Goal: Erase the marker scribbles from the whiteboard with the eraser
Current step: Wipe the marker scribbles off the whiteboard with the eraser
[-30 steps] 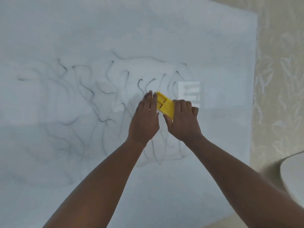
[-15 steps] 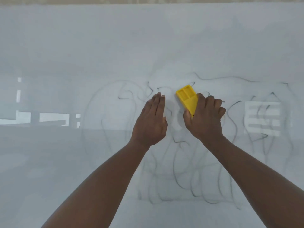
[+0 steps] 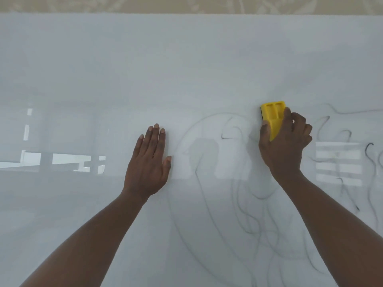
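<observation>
A large white whiteboard (image 3: 186, 59) fills the view. Faint black marker scribbles (image 3: 244, 214) cover its centre and right side, with darker strokes at the far right. My right hand (image 3: 284, 150) grips a yellow plastic eraser (image 3: 273, 117) and presses it against the board at the upper edge of the scribbles. My left hand (image 3: 149, 162) lies flat on the board with fingers together, well to the left of the eraser, on an unmarked patch.
A strip of beige patterned wallpaper (image 3: 186, 5) shows above the board's top edge. Bright window reflections (image 3: 62, 162) glare on the board's left side, and another reflection (image 3: 339, 162) sits on the right.
My view has swung left across the board. My hands have spread apart: the right hand carried the eraser up and to the right, while the left hand stayed flat and now lies farther left.
</observation>
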Available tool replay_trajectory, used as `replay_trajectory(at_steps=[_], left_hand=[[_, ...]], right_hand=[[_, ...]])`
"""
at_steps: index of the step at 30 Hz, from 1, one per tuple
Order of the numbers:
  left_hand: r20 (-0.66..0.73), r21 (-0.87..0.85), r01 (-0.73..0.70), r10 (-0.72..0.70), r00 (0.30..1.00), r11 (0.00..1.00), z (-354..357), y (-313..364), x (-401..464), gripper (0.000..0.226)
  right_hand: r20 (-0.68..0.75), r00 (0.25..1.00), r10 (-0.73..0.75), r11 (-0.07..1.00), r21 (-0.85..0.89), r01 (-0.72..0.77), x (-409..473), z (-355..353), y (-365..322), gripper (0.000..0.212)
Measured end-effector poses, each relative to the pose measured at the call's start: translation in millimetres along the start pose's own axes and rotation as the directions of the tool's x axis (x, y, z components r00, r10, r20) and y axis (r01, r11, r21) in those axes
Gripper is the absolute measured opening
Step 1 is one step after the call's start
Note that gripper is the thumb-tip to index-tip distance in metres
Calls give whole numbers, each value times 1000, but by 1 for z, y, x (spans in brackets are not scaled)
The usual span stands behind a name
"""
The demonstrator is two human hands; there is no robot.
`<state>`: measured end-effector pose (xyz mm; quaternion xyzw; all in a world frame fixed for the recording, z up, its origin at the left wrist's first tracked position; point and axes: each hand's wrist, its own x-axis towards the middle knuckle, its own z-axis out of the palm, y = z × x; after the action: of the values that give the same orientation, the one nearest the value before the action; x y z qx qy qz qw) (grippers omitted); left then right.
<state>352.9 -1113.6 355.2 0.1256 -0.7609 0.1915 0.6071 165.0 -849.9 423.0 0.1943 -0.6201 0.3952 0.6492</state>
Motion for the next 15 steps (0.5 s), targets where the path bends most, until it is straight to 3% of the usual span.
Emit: replay_trajectory(at_steps=[4, 9, 15], left_hand=[[-3, -49, 72, -72, 997, 996, 11, -27, -17, 64], [-36, -76, 54, -57, 998, 996, 19, -33, -20, 62], [-83, -169, 124, -139, 987, 978, 18, -36, -29, 59]], right_hand=[[-33, 998, -57, 993, 102, 60, -4, 11, -39, 55], [15, 951, -310, 934, 191, 302, -26, 22, -99, 55], [119, 731, -672, 722, 326, 610, -95, 22, -127, 55]])
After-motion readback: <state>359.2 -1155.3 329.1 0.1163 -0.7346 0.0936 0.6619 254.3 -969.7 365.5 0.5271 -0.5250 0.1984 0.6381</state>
